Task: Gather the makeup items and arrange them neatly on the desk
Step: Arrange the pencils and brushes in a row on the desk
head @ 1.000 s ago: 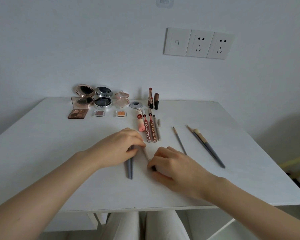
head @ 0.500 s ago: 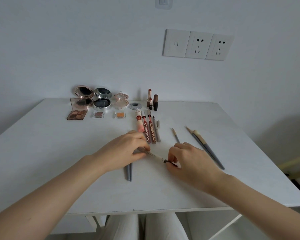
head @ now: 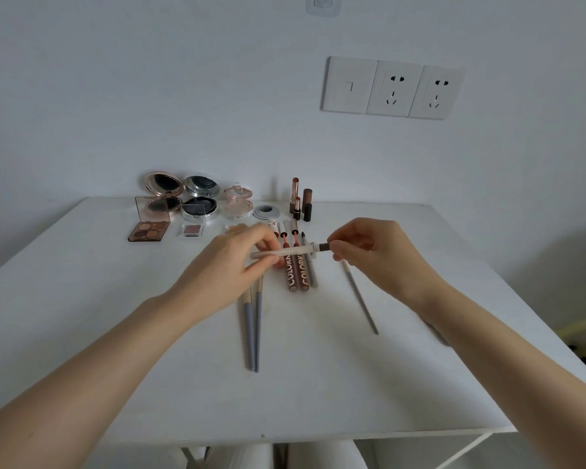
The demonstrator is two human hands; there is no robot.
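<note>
Both hands hold a slim white makeup pencil level above the white desk. My left hand pinches its left end and my right hand pinches its dark right end. Below it lie two brown lip gloss tubes and a grey pencil. Two grey-handled brushes lie side by side under my left hand. A thin grey brush lies to the right. Another brush is mostly hidden behind my right forearm.
Along the back edge stand open compacts, a dark cushion compact, a pink compact, a round grey lid and upright lipsticks. An eyeshadow palette and a small shadow pan lie in front. Wall sockets above.
The pencil rose from the desk and now hangs level between both hands. Both hands moved up and away from me. The two grey brushes stay on the desk.
</note>
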